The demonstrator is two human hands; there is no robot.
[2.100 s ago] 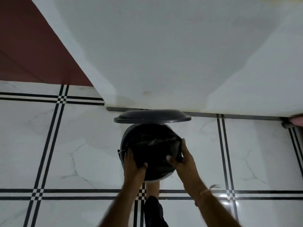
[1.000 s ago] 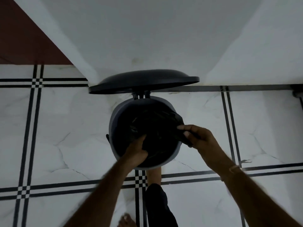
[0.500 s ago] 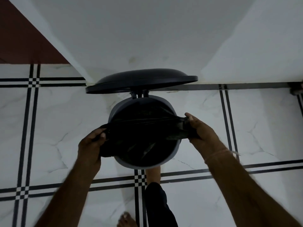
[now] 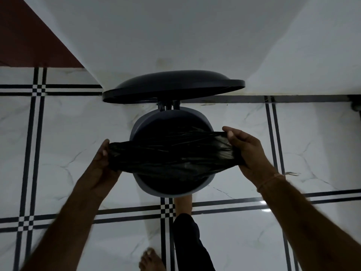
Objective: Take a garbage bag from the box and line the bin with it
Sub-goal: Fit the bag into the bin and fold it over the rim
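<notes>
A round grey pedal bin (image 4: 145, 122) stands on the tiled floor against the white wall, its dark lid (image 4: 173, 86) raised. A black garbage bag (image 4: 172, 153) is stretched flat across the bin's mouth, wider than the rim on both sides. My left hand (image 4: 99, 163) grips the bag's left end outside the rim. My right hand (image 4: 248, 151) grips its right end outside the rim. The bag's lower part hangs inside the bin, in the dark. No bag box is in view.
My right foot (image 4: 183, 204) is at the bin's base, partly hidden by the bin; the left foot (image 4: 151, 260) rests on the floor below. White walls (image 4: 175, 32) form a corner behind the bin. A dark red surface (image 4: 25, 36) is at upper left.
Both hands were working at the bin's mouth with the bag. They have since pulled apart sideways, stretching the bag's opening wide across the rim. The view has moved closer.
</notes>
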